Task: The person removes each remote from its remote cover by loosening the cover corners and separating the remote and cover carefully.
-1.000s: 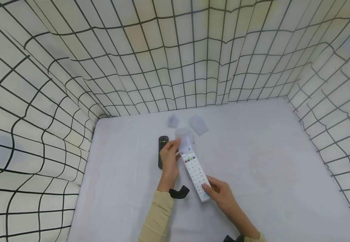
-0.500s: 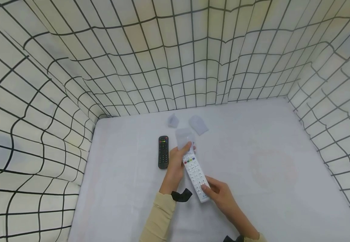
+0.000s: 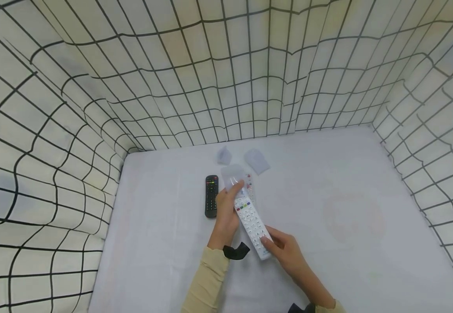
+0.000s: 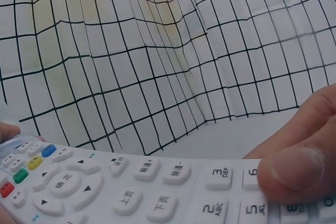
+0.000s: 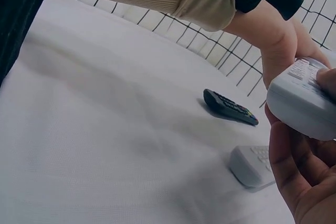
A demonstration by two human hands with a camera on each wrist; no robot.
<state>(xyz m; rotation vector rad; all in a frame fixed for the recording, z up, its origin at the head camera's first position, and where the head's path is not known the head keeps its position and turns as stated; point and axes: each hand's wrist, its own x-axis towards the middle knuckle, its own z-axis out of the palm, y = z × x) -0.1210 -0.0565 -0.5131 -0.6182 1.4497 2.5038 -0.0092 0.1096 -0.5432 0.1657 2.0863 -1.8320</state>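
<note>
A white remote control (image 3: 253,226) with coloured buttons is held slantwise above the table. My left hand (image 3: 226,213) grips its far end, thumb on top, through a clear plastic sleeve (image 3: 229,173) that covers that end and extends beyond it. At the near end my right hand (image 3: 285,248) pinches the remote, its thumb (image 4: 294,174) over the number keys and fingers underneath. Below the held remote lies a second white remote (image 5: 252,167), mostly hidden from the head view. To the left of my left hand, a black remote (image 3: 211,195) lies on the table.
Two pieces of clear plastic, a small crumpled one (image 3: 224,155) and a flatter one (image 3: 256,161), lie farther back on the white table (image 3: 348,208). Grid-patterned cloth walls (image 3: 242,87) stand along the back and sides.
My left hand has shifted right from beside the black remote and now grips the sleeved end. That end has since swung slightly left, uncovering more of the white remote below. My right hand keeps its grip.
</note>
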